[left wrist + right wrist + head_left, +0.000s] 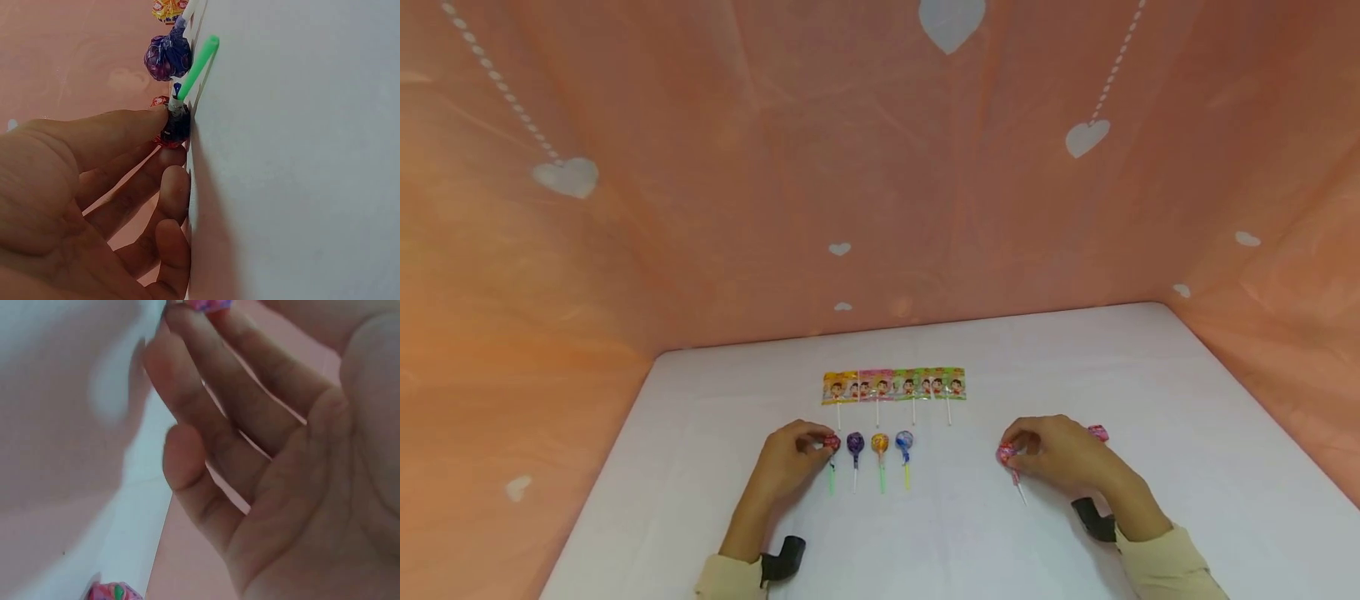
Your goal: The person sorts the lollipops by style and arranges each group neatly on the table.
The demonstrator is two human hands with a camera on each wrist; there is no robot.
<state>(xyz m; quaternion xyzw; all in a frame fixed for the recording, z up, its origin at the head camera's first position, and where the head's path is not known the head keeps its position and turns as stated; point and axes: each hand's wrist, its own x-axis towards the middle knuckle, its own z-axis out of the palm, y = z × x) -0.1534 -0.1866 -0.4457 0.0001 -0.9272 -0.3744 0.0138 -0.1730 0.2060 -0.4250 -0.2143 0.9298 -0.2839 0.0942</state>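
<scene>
My left hand [790, 457] pinches the head of a dark red lollipop [831, 443] with a green stick, at the left end of a row. In the left wrist view, thumb and fingers close round its wrapper while the green stick [201, 65] points away. Beside it lie a purple lollipop [855, 444], an orange one [880, 444] and a blue one [905, 442], sticks toward me. Further right, my right hand [1056, 450] pinches a pink-red lollipop [1006, 453] by its head, its white stick slanting down. Only a bit of that wrapper [212, 305] shows in the right wrist view.
Behind the row lie flat packaged lollipops [877, 385] in yellow, pink and green wrappers, side by side. Another pink lollipop [1098, 432] sits right of my right hand, partly hidden by it. An orange curtain [895, 183] with white hearts encloses the white table [715, 375].
</scene>
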